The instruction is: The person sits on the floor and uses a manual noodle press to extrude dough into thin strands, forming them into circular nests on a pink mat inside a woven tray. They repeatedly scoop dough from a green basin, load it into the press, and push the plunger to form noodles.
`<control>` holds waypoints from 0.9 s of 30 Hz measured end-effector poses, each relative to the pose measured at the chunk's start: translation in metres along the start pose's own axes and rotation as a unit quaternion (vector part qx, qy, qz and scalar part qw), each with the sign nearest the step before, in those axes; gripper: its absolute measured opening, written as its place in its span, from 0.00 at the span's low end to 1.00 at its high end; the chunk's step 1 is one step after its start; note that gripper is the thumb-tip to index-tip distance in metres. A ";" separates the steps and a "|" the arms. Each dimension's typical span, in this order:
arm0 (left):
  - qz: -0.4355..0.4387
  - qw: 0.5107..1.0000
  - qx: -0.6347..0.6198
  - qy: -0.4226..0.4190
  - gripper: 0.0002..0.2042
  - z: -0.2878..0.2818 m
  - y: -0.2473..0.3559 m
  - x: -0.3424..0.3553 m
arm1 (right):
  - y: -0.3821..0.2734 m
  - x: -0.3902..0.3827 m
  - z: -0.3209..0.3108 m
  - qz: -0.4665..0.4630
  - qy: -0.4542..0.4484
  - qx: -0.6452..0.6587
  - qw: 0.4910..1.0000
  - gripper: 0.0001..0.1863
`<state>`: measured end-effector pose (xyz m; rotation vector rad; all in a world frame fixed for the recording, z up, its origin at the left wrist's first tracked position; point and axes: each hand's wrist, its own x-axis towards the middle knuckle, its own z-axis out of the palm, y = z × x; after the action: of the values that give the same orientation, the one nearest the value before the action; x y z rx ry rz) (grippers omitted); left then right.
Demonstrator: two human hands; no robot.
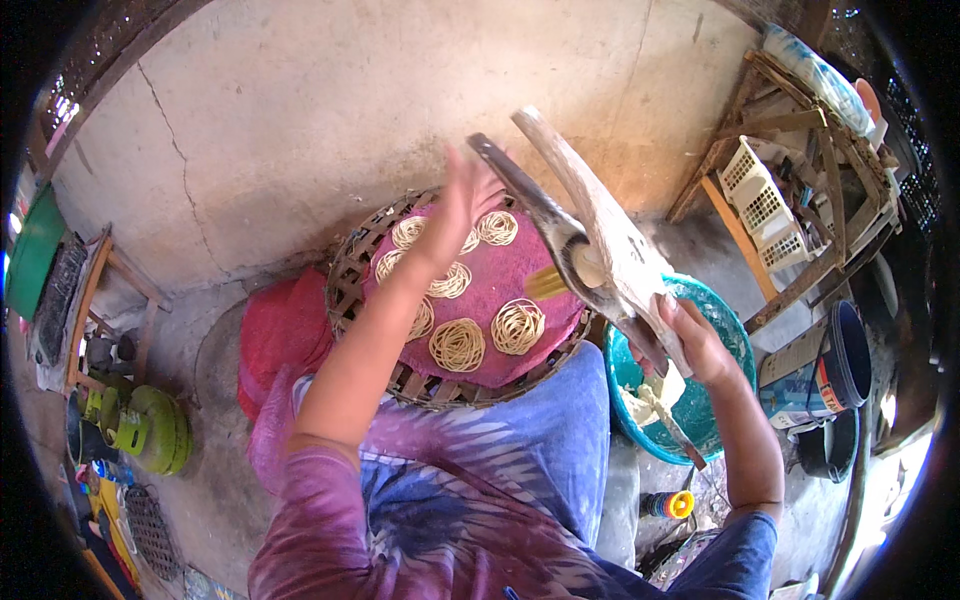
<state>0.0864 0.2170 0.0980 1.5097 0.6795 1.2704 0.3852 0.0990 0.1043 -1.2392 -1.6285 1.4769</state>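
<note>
A wooden hand press (625, 265) with two long levers slants above the work area. My right hand (700, 340) is closed around its near end. A short bundle of yellowish dough strands (545, 283) hangs from the press over a pink cloth (505, 265). My left hand (468, 195) is raised by the dark lever's far end, fingers stretched and slightly blurred, holding nothing. Several round noodle nests (457, 345) lie on the cloth, which covers a woven basket tray (345, 275); my left forearm hides part of them.
A teal basin (740, 345) holding pale dough (650, 400) and a stick stands at the right. Beyond it are a blue-and-white bucket (815, 365) and a wooden rack with a white crate (765, 200). Green gas cylinders (155, 430) stand at the left. A wall (400, 90) rises behind.
</note>
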 end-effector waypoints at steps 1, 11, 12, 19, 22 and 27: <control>0.012 0.982 -0.191 -0.005 0.43 -0.006 0.011 0.011 | -0.006 0.005 0.003 0.016 -0.022 0.006 1.000 0.35; -0.026 0.831 -0.529 0.167 0.36 -0.055 -0.063 0.067 | -0.036 0.102 0.006 0.165 -0.148 -0.069 0.973 0.38; -0.081 0.810 -0.531 0.236 0.35 -0.059 -0.072 0.070 | -0.036 0.111 0.007 0.174 -0.125 -0.121 0.969 0.38; 0.058 0.839 -0.512 0.174 0.29 -0.089 -0.061 0.076 | -0.052 0.123 0.028 0.079 -0.033 -0.228 0.970 0.38; -0.005 0.808 -0.542 0.231 0.30 -0.073 -0.056 0.074 | -0.075 0.109 0.019 0.093 -0.043 -0.248 0.963 0.37; 0.034 0.814 -0.544 0.202 0.30 -0.067 -0.039 0.082 | -0.073 0.114 0.029 0.130 0.018 -0.222 0.966 0.40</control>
<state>0.0540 0.3244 0.0889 0.3114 0.0528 1.6305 0.2994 0.1959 0.1529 -1.7716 -1.8946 1.2588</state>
